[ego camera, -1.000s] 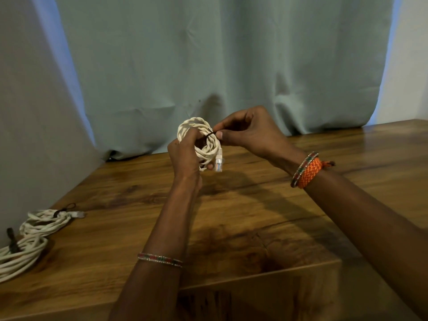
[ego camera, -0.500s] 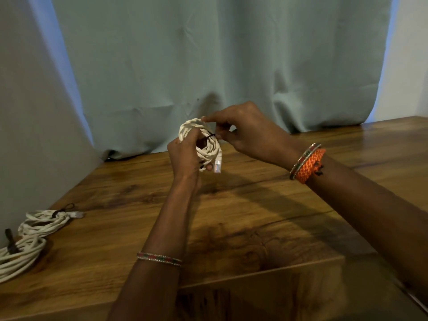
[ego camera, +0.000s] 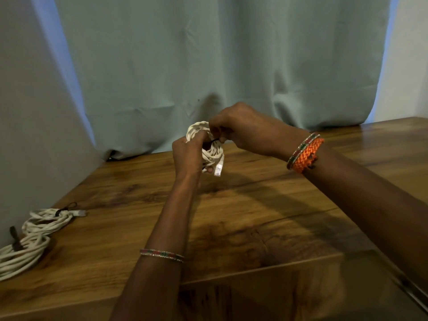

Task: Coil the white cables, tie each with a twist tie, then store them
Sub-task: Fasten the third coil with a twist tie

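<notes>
Left hand (ego camera: 188, 154) is gripping the coiled white cable (ego camera: 212, 150) above the wooden table (ego camera: 243, 216); right hand (ego camera: 240, 128) is pinching the black twist tie (ego camera: 214, 141) at the coil's top. Coil looks light and springy, so it is best held across the loops. Both forearms are reaching forward, raised. Two tied coils (ego camera: 32, 235) are lying far left.

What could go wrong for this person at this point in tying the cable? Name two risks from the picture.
The left hand holds the coiled cable in the air while the right hand pinches the black twist tie; a slack grip could let the loops spring apart. The plug hangs loose below and could pull a loop out.
</notes>
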